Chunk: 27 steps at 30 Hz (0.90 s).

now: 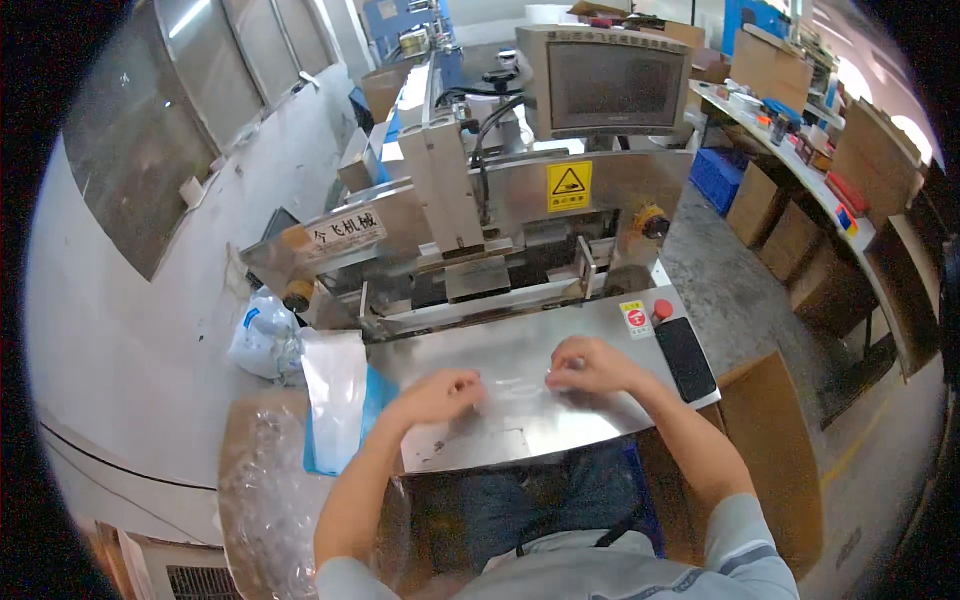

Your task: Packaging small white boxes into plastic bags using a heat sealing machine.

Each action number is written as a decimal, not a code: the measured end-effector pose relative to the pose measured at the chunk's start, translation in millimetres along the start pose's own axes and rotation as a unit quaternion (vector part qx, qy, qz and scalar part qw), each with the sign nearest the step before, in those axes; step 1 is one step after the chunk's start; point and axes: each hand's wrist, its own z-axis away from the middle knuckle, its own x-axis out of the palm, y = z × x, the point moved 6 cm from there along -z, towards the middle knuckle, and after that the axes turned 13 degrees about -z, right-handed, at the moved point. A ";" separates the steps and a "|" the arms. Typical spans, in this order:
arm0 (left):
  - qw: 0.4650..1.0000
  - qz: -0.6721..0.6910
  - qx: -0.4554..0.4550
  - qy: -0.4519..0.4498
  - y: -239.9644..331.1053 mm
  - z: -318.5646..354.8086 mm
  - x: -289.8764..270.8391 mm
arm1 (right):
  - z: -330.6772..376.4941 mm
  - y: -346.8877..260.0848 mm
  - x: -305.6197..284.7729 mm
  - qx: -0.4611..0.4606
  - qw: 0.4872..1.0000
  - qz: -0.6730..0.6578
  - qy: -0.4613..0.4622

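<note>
Over the steel worktop [490,440] both my hands are held a short way apart, fingers curled in. A thin, clear plastic piece [520,385] stretches faintly between them, hard to make out against the shiny metal. My left hand [447,393] pinches its left end, and my right hand [590,366] pinches the right end. Just beyond the hands is the machine's opening, with a metal block [477,279] under an upright column [437,190]. Left of my left forearm, a stack of white sheets [335,385] lies in a blue tray [322,462].
A black phone [686,360] and a red button [662,310] are at the worktop's right end. Lower left, a cardboard box [237,440] holds clear plastic pieces [275,500]. Another open carton [775,430] stands at right. A monitor [618,85] rises behind the machine.
</note>
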 end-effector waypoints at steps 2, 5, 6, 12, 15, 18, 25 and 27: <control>0.999 0.025 -0.023 0.018 -51.6 -28.9 -11.0 | -35.1 21.1 3.0 0.017 1.000 0.019 -0.007; 0.995 0.090 -0.010 0.043 -75.5 -66.4 -40.5 | -74.8 53.2 -1.3 0.080 0.997 0.009 -0.010; 0.991 0.131 -0.026 -0.001 -75.5 -75.6 -56.2 | -86.6 58.1 -6.9 0.087 0.995 0.047 0.013; 0.981 0.135 -0.112 0.081 -89.8 -132.0 -121.4 | -149.0 81.8 -46.5 0.042 0.982 0.154 0.104; 0.975 0.123 0.057 0.174 -95.2 -151.8 -118.3 | -163.3 74.5 -44.3 0.105 0.973 0.178 0.101; 0.917 0.194 0.190 0.293 -134.1 -128.8 -126.0 | -180.9 26.9 10.3 -0.002 0.963 0.259 0.075; 0.893 -0.207 -0.051 0.396 12.8 -51.6 -9.9 | -148.7 51.2 26.2 0.003 0.907 0.409 0.098; 0.898 -0.234 -0.064 0.366 29.2 -5.1 47.7 | -151.2 38.0 27.9 -0.016 0.911 0.403 0.088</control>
